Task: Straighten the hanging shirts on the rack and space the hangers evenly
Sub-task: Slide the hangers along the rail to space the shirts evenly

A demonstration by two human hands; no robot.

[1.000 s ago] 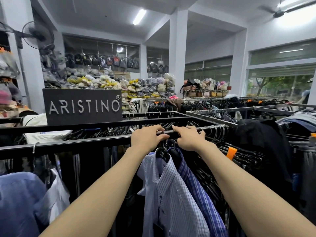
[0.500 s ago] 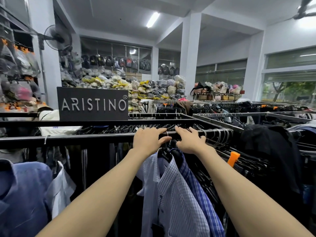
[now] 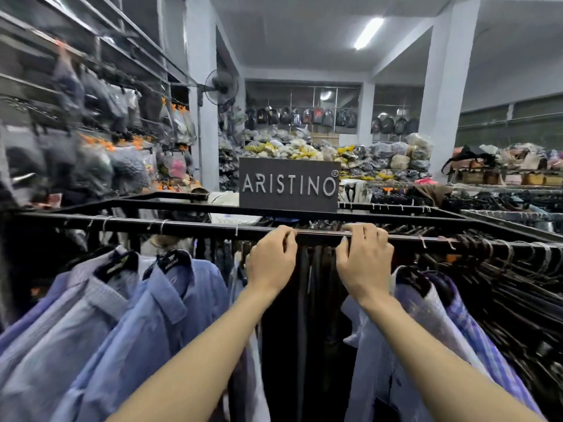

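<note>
A black rack rail [image 3: 195, 228] runs across the view. My left hand [image 3: 271, 263] and my right hand [image 3: 364, 261] both curl their fingers over it, about a hand's width apart. Left of my left hand hang several blue shirts [image 3: 158, 303] on black hangers [image 3: 172, 261], bunched and overlapping. A thin pale shirt [image 3: 239, 277] hangs right beside that hand. Just right of my right hand hang a white checked shirt [image 3: 426, 318] and a purple checked shirt [image 3: 466, 318]. Any hanger hooks under my fingers are hidden. Dark trousers [image 3: 316, 300] show through the gap between my hands.
A dark ARISTINO sign [image 3: 289, 184] stands on the rack's far rail. Many bare black hangers [image 3: 511, 269] crowd the rail at right. Bagged goods [image 3: 128, 166] hang on wall racks at left, and a fan [image 3: 221, 86] is fixed to a pillar. More clothes racks [image 3: 502, 202] stand at right.
My view has swung left, bringing more blue shirts in. My hands have spread apart along the rail, and a gap has appeared between the shirts under them.
</note>
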